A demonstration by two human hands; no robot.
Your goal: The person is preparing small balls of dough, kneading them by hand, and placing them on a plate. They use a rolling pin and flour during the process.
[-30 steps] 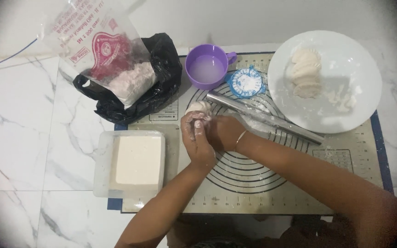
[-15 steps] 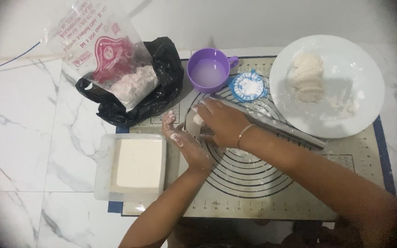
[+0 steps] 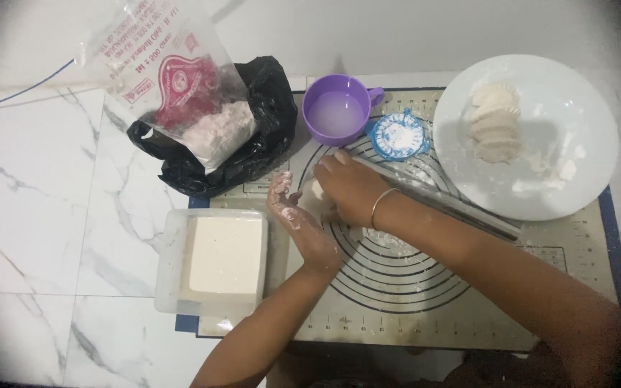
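Observation:
My right hand [image 3: 350, 192] lies palm down on a small piece of white dough [image 3: 315, 192] near the upper left of the baking mat [image 3: 411, 287]. A thin bangle circles that wrist. My left hand [image 3: 296, 219], dusted with flour, stands on edge just left of the dough with its fingers apart and holds nothing. A metal rolling pin [image 3: 461, 208] lies slantwise on the mat behind my right wrist.
A clear tub of white flour [image 3: 217, 259] sits left of the mat. Behind it, an open flour bag [image 3: 181, 93] rests on a black plastic bag [image 3: 253, 144]. A purple cup of water [image 3: 336, 111], a blue dumpling mould [image 3: 399, 135] and a white plate [image 3: 540, 179] with folded dumplings [image 3: 496, 126] stand at the back.
My hands have parted from each other. The dough has gone from between my palms down onto the mat, under my right hand, and my left hand has opened beside it.

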